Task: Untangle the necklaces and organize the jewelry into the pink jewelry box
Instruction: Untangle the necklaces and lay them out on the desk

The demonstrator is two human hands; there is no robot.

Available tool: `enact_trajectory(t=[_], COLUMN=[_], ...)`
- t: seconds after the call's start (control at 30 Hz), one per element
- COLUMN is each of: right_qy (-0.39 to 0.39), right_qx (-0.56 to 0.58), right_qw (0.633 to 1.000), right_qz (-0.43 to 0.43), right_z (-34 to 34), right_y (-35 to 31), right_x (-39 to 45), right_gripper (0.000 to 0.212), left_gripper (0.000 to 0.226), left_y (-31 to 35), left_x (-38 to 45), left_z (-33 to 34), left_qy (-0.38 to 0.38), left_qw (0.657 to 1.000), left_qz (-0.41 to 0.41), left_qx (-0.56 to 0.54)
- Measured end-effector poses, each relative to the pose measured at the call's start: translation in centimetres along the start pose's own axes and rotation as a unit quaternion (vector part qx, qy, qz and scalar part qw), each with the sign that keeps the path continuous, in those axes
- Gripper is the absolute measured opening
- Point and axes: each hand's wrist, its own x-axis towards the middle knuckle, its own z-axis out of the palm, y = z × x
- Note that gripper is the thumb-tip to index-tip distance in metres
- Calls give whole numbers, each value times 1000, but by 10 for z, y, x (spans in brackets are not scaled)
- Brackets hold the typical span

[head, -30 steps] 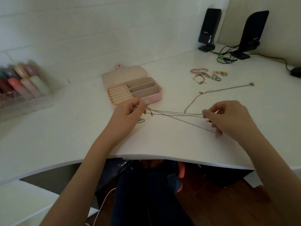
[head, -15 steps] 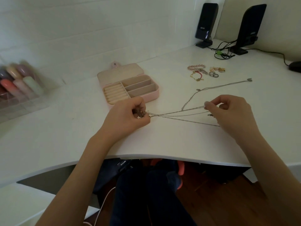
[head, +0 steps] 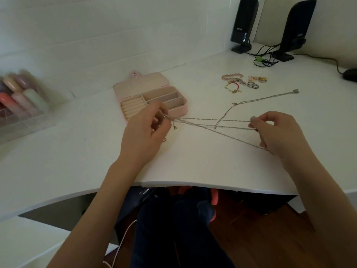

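Note:
Several thin silver necklaces stretch crossed over the white desk between my two hands. My left hand pinches their gathered ends just in front of the pink jewelry box. My right hand pinches the other ends at the right. One chain runs off toward the back right to a small clasp. The box stands open, lid laid back, with ring rolls on the left and long compartments on the right; I see nothing in them. A heap of bracelets and rings lies behind the chains.
Two black speakers with cables stand at the back right, a dark mouse beside them. A clear organizer with pastel bottles sits at far left. The desk's front edge curves just below my wrists.
My hands have drawn further apart, pulling the chains taut and more level. My left hand shifted slightly toward the box; the strands cross more openly between the hands.

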Motion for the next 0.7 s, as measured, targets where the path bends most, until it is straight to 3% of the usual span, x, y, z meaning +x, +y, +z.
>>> enact_trajectory(t=[0.1,0.2,0.3,0.47,0.7], right_qy=[0,3,10,17,63], right_qx=[19,35,41,34,-47], right_qw=[1000,999,999,999,996], right_qz=[9,22,27,20,-36], right_z=[0,0,-1,-5,-20], right_y=[2,6,7,10,9], right_x=[-2,-1,0,2,2], right_gripper=[23,23,22,25,19], left_gripper=[24,22,24,22,27], left_y=[6,9,9,5,5], left_x=[-1,-2,-2,1,0], left_z=[9,15,15,10,2], left_qy=[-1,3,14,-30,-91], left_qw=[994,989,968,974,991], left_qz=[-38,-26,-84,-51,12], left_qx=[-106,-143,-235,-221,-96])
